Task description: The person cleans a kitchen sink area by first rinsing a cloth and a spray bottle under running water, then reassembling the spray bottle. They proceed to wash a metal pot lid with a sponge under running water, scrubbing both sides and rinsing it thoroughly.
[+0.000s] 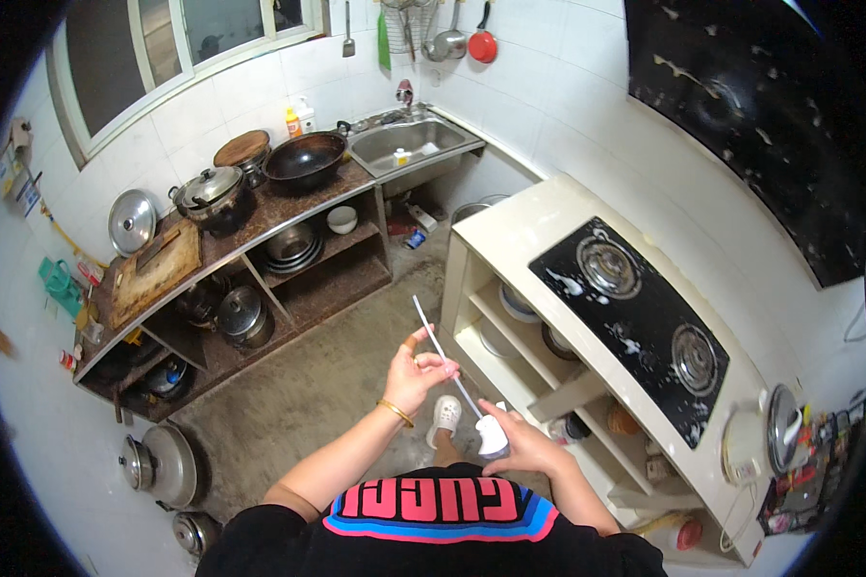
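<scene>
In front of my body, my left hand (413,379) pinches a thin white plastic tube (428,322) between thumb and fingers. The tube slants down towards a white spray-pump head (492,435), which my right hand (525,441) grips. It looks like the dip tube of that head, though the joint is too small to make out. To the right is a black gas hob (628,332) with two burners, set in a pale tiled counter (505,220). White foam (567,284) lies in patches on its black surface.
A black range hood (729,108) with foam spots hangs above the hob. Along the far counter stand a wok (305,160), a lidded pot (213,195), a cutting board (157,272) and a steel sink (411,144). A rice cooker (747,447) stands right of the hob. Pots (169,461) lean by the left wall.
</scene>
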Demonstrator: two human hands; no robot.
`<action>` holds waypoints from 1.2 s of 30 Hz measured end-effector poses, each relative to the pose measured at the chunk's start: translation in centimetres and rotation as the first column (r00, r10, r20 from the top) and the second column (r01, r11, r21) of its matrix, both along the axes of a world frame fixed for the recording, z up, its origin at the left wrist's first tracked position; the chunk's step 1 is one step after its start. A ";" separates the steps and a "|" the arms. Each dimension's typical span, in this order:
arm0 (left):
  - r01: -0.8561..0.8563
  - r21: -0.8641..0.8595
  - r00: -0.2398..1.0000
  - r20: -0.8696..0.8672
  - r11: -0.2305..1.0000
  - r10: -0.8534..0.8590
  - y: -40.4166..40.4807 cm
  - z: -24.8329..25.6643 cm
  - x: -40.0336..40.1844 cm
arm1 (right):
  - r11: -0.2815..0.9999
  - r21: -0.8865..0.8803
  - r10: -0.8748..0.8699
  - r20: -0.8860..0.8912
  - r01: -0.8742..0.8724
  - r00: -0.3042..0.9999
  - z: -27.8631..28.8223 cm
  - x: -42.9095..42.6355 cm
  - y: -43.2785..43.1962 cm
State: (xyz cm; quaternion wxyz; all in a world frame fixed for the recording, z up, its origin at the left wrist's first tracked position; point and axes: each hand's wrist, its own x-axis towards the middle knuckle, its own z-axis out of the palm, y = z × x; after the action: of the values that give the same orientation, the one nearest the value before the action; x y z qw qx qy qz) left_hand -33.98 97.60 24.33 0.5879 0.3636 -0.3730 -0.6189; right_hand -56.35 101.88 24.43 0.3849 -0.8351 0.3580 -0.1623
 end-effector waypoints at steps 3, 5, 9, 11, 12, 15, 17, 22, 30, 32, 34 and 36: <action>-0.059 0.000 0.998 0.010 0.998 0.059 -7.8 0.4 2.2 | 0.996 -0.092 -0.016 0.012 0.017 1.000 0.2 1.8 -7.9; -0.086 -0.007 0.996 0.034 0.996 0.086 -13.0 0.6 3.3 | 0.981 -0.194 -0.021 0.049 0.030 0.999 -0.2 2.7 -13.5; -0.155 0.000 0.986 0.060 0.988 0.155 -22.6 2.1 6.2 | 0.916 -0.400 0.057 0.073 -0.023 0.996 0.6 5.4 -24.5; -0.195 0.007 0.977 0.087 0.981 0.194 -27.2 2.2 8.3 | 0.931 -0.362 0.110 0.130 -0.056 0.985 0.4 7.2 -29.6; -0.216 0.030 0.973 0.088 0.976 0.213 -29.0 2.1 8.8 | 0.937 -0.342 0.123 0.115 -0.077 0.986 0.5 7.8 -31.9; -0.253 0.084 0.965 0.088 0.964 0.246 -34.2 2.2 10.8 | 0.958 -0.271 0.121 0.096 -0.091 0.988 0.3 9.9 -37.8; -0.246 0.099 0.968 0.080 0.964 0.239 -37.5 1.7 12.2 | 0.973 -0.213 0.107 0.093 -0.085 0.990 0.0 11.1 -41.2; -0.169 0.169 0.985 -0.017 0.971 0.174 -47.3 -0.9 14.8 | 0.988 -0.147 -0.027 0.084 0.040 0.996 -0.5 14.4 -48.5; 0.160 0.304 0.984 0.024 0.939 -0.176 -64.0 -3.3 19.4 | 0.896 0.144 -0.442 0.219 0.419 0.870 -3.0 21.5 -60.5; 0.218 0.338 0.964 0.074 0.916 -0.257 -67.5 -3.5 21.2 | 0.854 0.214 -0.518 0.260 0.475 0.815 -3.4 23.7 -63.6; 0.238 0.342 0.946 0.130 0.909 -0.296 -70.9 -3.7 23.1 | 0.821 0.210 -0.571 0.280 0.531 0.772 -3.9 25.8 -66.5; 0.233 0.331 0.935 0.181 0.915 -0.303 -74.3 -4.3 24.6 | 0.778 0.232 -0.628 0.296 0.583 0.720 -5.1 27.3 -69.5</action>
State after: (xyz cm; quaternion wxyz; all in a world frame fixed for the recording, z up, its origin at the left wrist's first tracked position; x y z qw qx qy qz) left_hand -9.36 23.31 20.03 0.3870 0.4636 -0.3851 -0.6979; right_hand -29.10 32.42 19.37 0.4193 -0.6024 0.5446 -0.4059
